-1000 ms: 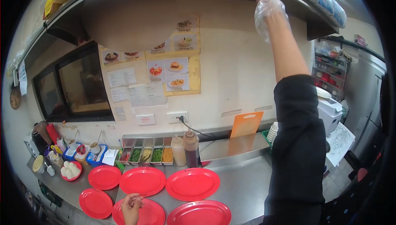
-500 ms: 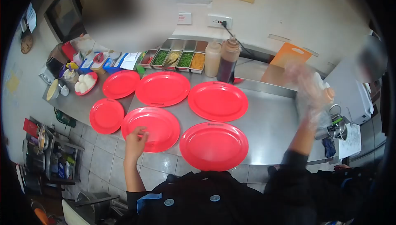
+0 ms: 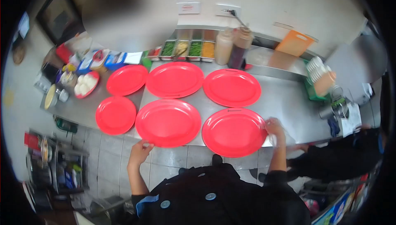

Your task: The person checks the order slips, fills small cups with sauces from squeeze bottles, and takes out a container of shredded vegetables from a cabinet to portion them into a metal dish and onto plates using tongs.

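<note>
My left hand (image 3: pixel 140 152), bare, is just in front of the near-left red oval plate (image 3: pixel 168 122). Its fingers are loosely bent near the plate's front rim; whether they touch it is unclear. Over my right hand (image 3: pixel 275 131) is a clear, loose plastic glove. That hand grips the right rim of the near-right red oval plate (image 3: pixel 234 132). Behind these lie two more oval plates, one at the middle (image 3: pixel 175 80) and one at the right (image 3: pixel 232 88). At the left are a smaller oval plate (image 3: pixel 127 80) and a round red plate (image 3: pixel 116 115).
White eggs (image 3: pixel 86 84) sit on a red plate at the left. Metal topping trays (image 3: pixel 181 50) and two squeeze bottles (image 3: pixel 234 47) line the wall. An orange cutting board (image 3: pixel 293 43) and a green rack (image 3: pixel 315 89) stand right. Another person's dark clothing (image 3: pixel 342 155) shows nearby.
My gloved right hand has come down from the rack side to the near-right plate's rim. My left hand has drawn back from over the near-left plate to its front edge. The view has shifted.
</note>
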### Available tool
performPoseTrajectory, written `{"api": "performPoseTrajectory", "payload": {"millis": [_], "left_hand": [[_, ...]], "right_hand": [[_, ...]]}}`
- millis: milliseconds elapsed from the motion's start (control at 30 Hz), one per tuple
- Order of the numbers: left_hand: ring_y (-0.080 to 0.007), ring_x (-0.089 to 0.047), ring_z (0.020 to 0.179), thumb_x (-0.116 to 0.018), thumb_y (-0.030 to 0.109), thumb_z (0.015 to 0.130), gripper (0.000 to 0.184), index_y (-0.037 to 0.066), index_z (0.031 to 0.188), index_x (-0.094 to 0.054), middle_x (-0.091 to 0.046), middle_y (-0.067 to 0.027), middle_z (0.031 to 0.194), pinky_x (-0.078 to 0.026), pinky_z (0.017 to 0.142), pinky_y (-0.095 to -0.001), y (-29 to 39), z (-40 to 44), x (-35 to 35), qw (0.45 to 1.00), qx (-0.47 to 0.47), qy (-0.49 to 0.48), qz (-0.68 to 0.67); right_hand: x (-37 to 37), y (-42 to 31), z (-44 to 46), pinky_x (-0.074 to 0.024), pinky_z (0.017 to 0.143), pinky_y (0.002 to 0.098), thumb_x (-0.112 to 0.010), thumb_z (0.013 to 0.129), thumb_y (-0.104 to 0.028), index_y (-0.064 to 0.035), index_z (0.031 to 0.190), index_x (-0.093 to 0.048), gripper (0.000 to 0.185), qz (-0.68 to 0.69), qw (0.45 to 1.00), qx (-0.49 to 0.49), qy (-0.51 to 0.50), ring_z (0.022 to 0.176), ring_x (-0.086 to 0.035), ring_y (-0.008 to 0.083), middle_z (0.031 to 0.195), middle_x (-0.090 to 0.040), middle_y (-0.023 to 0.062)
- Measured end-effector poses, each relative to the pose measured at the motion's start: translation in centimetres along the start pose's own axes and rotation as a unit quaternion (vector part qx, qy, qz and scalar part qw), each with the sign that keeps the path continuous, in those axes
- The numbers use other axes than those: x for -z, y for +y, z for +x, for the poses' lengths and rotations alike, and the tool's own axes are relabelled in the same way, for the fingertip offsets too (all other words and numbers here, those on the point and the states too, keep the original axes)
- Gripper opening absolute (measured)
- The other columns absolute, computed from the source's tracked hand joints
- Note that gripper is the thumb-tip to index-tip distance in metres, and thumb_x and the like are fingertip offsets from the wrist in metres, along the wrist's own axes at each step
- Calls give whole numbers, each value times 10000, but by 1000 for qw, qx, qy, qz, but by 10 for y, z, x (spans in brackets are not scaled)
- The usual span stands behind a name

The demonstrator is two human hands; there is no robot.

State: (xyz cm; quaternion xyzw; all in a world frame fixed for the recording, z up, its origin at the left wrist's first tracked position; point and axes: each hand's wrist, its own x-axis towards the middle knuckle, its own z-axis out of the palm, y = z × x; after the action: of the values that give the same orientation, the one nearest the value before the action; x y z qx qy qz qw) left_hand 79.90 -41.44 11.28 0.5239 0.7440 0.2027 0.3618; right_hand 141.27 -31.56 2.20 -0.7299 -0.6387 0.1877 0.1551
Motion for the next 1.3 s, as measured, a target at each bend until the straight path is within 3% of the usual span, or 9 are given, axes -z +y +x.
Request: {"api": "performPoseTrajectory", "payload": {"millis": [67,267,433,533,667,733,900,1033,1300], "left_hand": [[-181,-639,601,-696,281,821,417,-25,1093,-616,-662,-142,744,-494,565,-305,-8,2,5,999,8,-16,-36],[-164,-614,590,-665,158,844,290,-1,1083,-622,-653,-118,732,-481,549,-283,-25,44,10,997,-42,52,-44],[-157,-609,637,-624,95,859,252,-6,1090,-614,-655,-105,765,-489,603,-286,69,61,-6,980,-169,107,-12],[-144,-612,718,-595,38,859,258,1,1114,-602,-658,-102,831,-495,643,-274,161,60,-46,972,-202,98,-73],[-141,-610,794,-594,-25,822,330,30,1147,-590,-639,-114,1017,-505,651,-265,307,69,-144,941,-299,-22,-157],[-195,-614,834,-600,-26,799,362,38,1155,-583,-611,-122,1073,-514,702,-295,399,74,-203,881,-464,-61,-68],[-315,-525,1089,-552,-65,746,518,58,1247,-503,-510,-151,1197,-445,922,-369,615,119,-395,682,-715,-154,-21],[-368,-493,1109,-605,-9,709,630,114,1309,-455,-481,-178,1194,-452,937,-417,735,153,-552,672,-730,-116,50],[-378,-535,1045,-790,203,568,729,197,1249,-528,-513,-197,1161,-497,851,-449,812,138,-596,609,-717,-160,299]], "right_hand": [[32,-39,-23,-505,723,409,-772,654,-316,-35,765,-656,324,-56,991,-13,123,780,-641,317,790,-661,168],[105,-54,-29,-486,777,421,-690,714,-331,-58,843,-665,303,-128,973,-98,166,887,-619,336,865,-654,165],[177,-26,7,-480,825,407,-683,717,-324,-94,983,-658,353,-99,966,-57,231,937,-612,311,966,-657,131],[211,9,39,-470,854,403,-686,716,-302,-90,1090,-620,435,-25,971,-116,210,985,-593,302,1036,-639,120],[231,88,83,-438,922,400,-715,707,-286,-14,1202,-533,593,-22,891,-123,437,1077,-539,335,1091,-596,184],[242,123,107,-417,954,432,-745,682,-291,-17,1267,-458,707,35,804,-207,557,1137,-484,375,1175,-527,219],[237,229,184,-423,940,502,-822,539,-382,-47,1323,-391,955,148,710,-290,625,1128,-486,395,1251,-438,217],[249,217,191,-437,920,507,-830,513,-393,-31,1313,-395,980,138,731,-279,607,1095,-512,393,1218,-450,221],[259,228,197,-474,874,483,-832,505,-242,9,1212,-435,849,172,710,-317,605,1036,-559,371,1099,-538,195]]}}
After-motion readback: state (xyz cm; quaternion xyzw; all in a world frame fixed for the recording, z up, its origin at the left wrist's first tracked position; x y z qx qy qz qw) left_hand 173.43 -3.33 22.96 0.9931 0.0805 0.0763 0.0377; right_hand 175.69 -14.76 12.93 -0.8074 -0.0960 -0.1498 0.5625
